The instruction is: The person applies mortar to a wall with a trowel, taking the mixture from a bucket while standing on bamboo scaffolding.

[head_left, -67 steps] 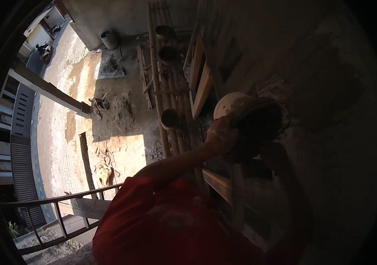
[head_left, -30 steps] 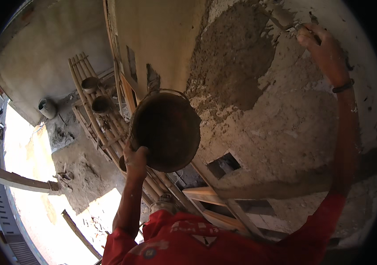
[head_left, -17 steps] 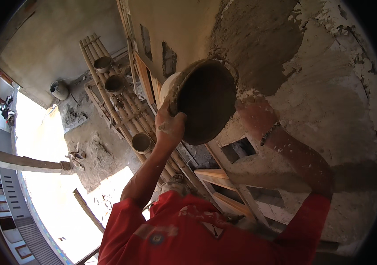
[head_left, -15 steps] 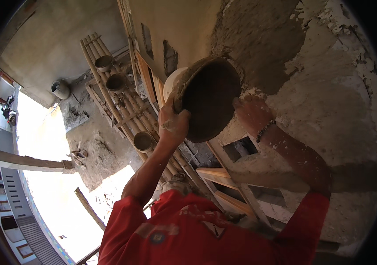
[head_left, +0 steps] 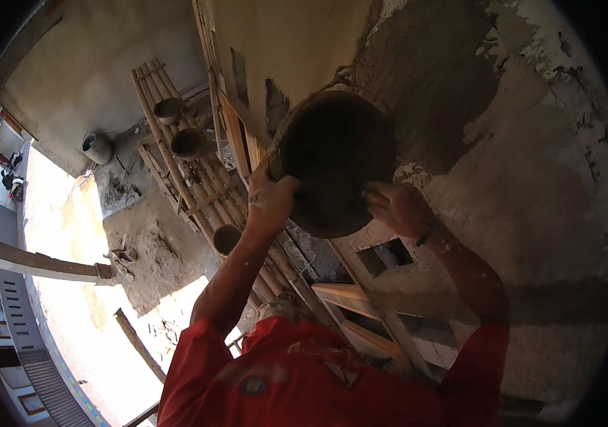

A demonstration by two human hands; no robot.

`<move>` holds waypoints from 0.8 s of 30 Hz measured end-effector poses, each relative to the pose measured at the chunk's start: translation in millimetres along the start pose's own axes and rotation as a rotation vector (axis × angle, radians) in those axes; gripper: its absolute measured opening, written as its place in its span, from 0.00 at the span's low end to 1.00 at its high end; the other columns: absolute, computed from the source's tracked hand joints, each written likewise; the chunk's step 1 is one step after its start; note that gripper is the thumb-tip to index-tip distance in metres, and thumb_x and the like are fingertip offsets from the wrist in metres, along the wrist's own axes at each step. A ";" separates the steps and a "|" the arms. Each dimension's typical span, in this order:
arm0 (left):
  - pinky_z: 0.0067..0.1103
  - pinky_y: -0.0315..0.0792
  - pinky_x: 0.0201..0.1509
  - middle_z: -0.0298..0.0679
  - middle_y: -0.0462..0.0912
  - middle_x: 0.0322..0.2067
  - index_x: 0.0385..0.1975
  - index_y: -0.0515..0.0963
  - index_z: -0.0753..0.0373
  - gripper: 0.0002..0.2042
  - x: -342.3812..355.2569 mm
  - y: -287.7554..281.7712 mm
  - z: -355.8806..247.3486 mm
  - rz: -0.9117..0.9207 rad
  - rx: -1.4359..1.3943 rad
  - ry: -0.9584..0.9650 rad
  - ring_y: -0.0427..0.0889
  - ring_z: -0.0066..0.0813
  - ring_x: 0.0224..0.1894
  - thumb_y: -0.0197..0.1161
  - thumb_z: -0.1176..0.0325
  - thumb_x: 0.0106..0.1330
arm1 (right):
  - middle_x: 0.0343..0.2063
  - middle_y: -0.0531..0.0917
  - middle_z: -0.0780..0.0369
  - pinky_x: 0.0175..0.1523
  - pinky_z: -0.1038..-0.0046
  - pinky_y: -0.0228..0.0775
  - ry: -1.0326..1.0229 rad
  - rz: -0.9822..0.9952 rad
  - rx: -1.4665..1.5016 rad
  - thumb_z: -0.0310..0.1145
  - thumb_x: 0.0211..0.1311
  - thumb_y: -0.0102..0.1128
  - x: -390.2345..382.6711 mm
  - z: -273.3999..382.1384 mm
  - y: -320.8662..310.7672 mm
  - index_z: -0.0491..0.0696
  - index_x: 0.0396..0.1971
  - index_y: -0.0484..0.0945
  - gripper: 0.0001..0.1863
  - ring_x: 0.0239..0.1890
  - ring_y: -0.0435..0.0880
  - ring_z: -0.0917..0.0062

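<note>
While the left hand [head_left: 268, 205] grasps the bucket [head_left: 329, 222] by its left rim beside the wall [head_left: 425, 78], the round mouth faces the camera, its axis running away in depth. Bent at the elbow, the right arm brings curled fingers [head_left: 379, 199] to the mouth's lower right; what they grip, I cannot tell.

A dark motorbike [head_left: 14, 183] at far left, a grey ribbed gate [head_left: 51, 381] beside sunlit pale paving [head_left: 69, 306], a grey cylindrical bucket [head_left: 97, 148] near a plain grey wall [head_left: 105, 64]
</note>
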State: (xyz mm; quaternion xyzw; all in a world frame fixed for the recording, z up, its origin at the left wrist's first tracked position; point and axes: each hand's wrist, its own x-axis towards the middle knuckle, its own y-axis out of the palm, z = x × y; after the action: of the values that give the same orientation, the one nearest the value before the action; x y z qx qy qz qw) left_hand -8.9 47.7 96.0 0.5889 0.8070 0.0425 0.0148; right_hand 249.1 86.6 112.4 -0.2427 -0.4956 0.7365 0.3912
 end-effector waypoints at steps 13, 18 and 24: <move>0.23 0.76 0.44 0.42 0.81 0.40 0.52 0.71 0.71 0.25 16.0 -44.2 -15.4 -0.113 -0.197 0.026 0.82 0.31 0.38 0.54 0.79 0.49 | 0.21 0.82 0.60 0.34 0.68 0.74 -0.038 -0.083 -0.023 0.41 0.58 0.61 18.4 108.8 -234.5 0.39 0.43 0.79 0.21 0.25 0.83 0.71; 0.22 0.75 0.47 0.43 0.82 0.42 0.54 0.70 0.73 0.27 14.5 -32.8 -5.2 -0.099 -0.170 -0.025 0.81 0.30 0.40 0.54 0.80 0.48 | 0.28 0.82 0.58 0.33 0.72 0.76 -0.179 -0.741 -0.761 0.44 0.65 0.56 60.0 35.3 -297.0 0.39 0.46 0.78 0.22 0.25 0.82 0.77; 0.23 0.74 0.50 0.43 0.82 0.41 0.54 0.71 0.73 0.28 15.4 -34.1 10.1 -0.059 -0.196 -0.012 0.81 0.30 0.41 0.54 0.80 0.47 | 0.32 0.83 0.54 0.44 0.66 0.76 0.215 -0.592 -0.522 0.43 0.63 0.57 38.2 104.9 -326.6 0.40 0.47 0.78 0.22 0.34 0.83 0.69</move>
State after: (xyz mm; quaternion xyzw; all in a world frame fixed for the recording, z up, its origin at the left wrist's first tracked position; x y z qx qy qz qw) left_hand -45.3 52.6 83.4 0.5610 0.8157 0.1172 0.0785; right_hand 258.6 127.3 455.0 -0.2564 -0.6706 0.4119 0.5611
